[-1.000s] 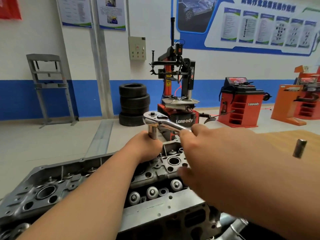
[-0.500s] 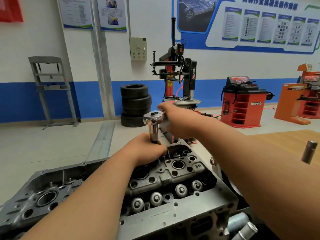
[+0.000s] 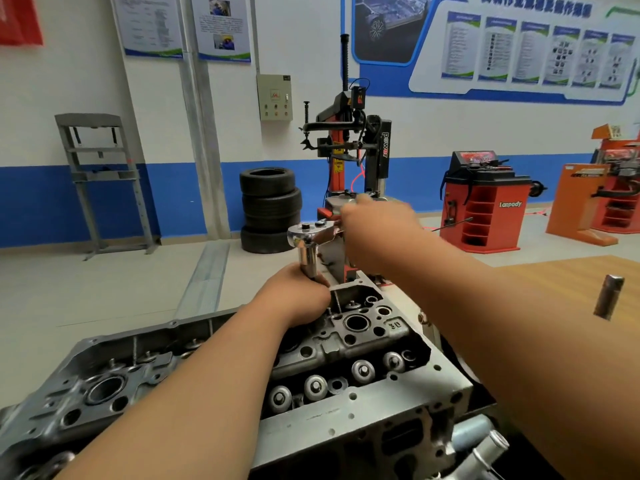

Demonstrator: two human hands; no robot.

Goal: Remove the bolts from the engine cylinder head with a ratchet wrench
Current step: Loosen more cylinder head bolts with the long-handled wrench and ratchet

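The grey engine cylinder head (image 3: 349, 344) lies across the lower middle of the view, with valve caps along its near side. A chrome ratchet wrench (image 3: 308, 234) stands upright over its far edge on a long socket (image 3: 307, 258). My left hand (image 3: 294, 296) grips the lower part of the socket where it meets the head; the bolt under it is hidden. My right hand (image 3: 375, 226) grips the wrench handle, which points away and to the right, and it looks blurred by motion.
A loose metal socket (image 3: 609, 301) stands on the wooden tabletop (image 3: 554, 278) at the right. Behind on the workshop floor are stacked tyres (image 3: 270, 209), a tyre changer (image 3: 356, 147) and red wheel balancers (image 3: 485, 199). Metal pipes (image 3: 485, 445) stick out at the lower right.
My right hand has swung the wrench handle from near me on the right round to the far side. My left hand has stayed on the socket.
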